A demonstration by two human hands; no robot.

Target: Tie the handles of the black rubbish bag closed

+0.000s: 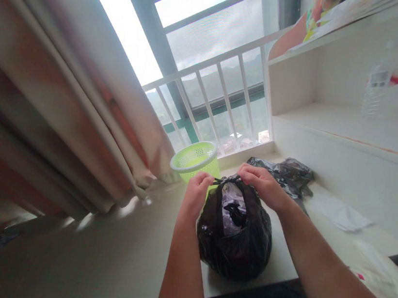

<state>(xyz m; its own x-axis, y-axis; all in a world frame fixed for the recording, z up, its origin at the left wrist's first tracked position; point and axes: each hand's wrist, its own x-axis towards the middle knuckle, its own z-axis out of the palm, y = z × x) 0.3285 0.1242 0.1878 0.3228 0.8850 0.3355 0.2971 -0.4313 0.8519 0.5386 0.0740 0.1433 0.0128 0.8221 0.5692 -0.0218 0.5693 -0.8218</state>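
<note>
A full black plastic bag (235,242) sits on the pale desk (89,261) right in front of me. My left hand (196,191) and my right hand (262,183) are both closed on the bag's handles, pulled together at the top. Light-coloured rubbish shows through the gap under the handles. Just behind my left hand stands a small green mesh bin (195,161).
Another crumpled black bag (290,173) lies behind my right hand. A white paper (343,215) lies to the right. White shelves (357,123) with a clear water bottle (377,86) rise on the right. A curtain (68,102) hangs left, beside the railed window (210,69).
</note>
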